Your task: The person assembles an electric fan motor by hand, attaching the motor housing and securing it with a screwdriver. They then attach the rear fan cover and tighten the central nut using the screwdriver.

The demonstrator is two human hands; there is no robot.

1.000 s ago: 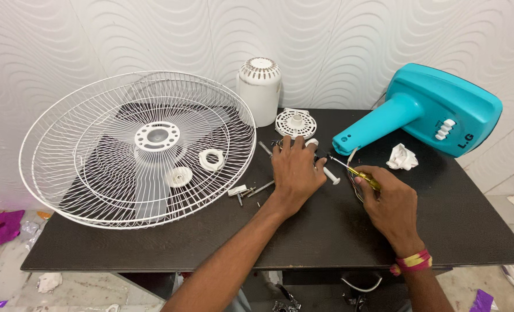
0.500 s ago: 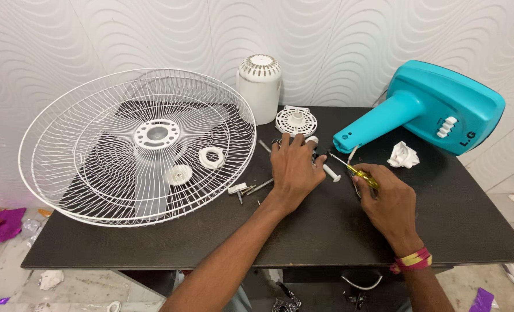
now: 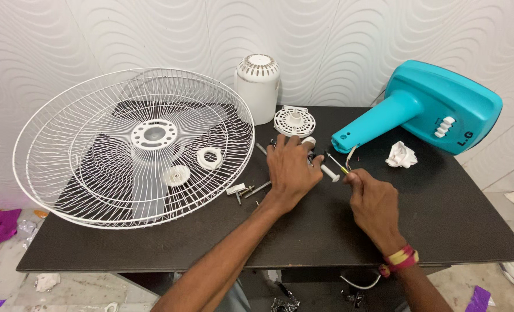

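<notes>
Head view, table: dark rectangular table [image 3: 303,231] set against a white wave-patterned wall, seen from above.
Left hand: left hand [image 3: 291,167] laid palm down near the table's middle, fingers spread moderately wide and curled over small parts beneath; anything gripped under the palm cannot be told.
Right hand: right hand [image 3: 373,203] to the right of the left one, fingers pinched narrow around a thin screwdriver [image 3: 336,163] with a yellow-green shaft, tip aimed up-left toward the left hand's fingertips.
White cylinder piece: short white plastic piece [image 3: 329,172] lying just beside the left hand's fingers, close under the screwdriver tip.
Round vented cap: white vented disc [image 3: 294,121] just beyond the left hand's fingertips, flat on the table.
Motor cover: white domed motor cover [image 3: 257,88] upright at the back edge, near the wall, behind the disc.
Fan base: turquoise fan base [image 3: 424,112] lying on its side at the right rear, neck pointing toward the hands, short wires showing at the neck's end.
Crumpled paper: small white crumpled wad [image 3: 401,155] in front of the base, apart from the right hand.
Grille: large white wire fan grille [image 3: 66,173] filling the table's left half, overhanging the left edge, with a second grille nested inside.
Inside grille: white ring nut [image 3: 211,157] and a round white spinner cap [image 3: 176,175] resting on the wires.
Loose hardware: screws and a small white clip [image 3: 242,189] lying between grille rim and left wrist.
Wrist: red and yellow thread band [image 3: 400,258] on the right wrist.
</notes>
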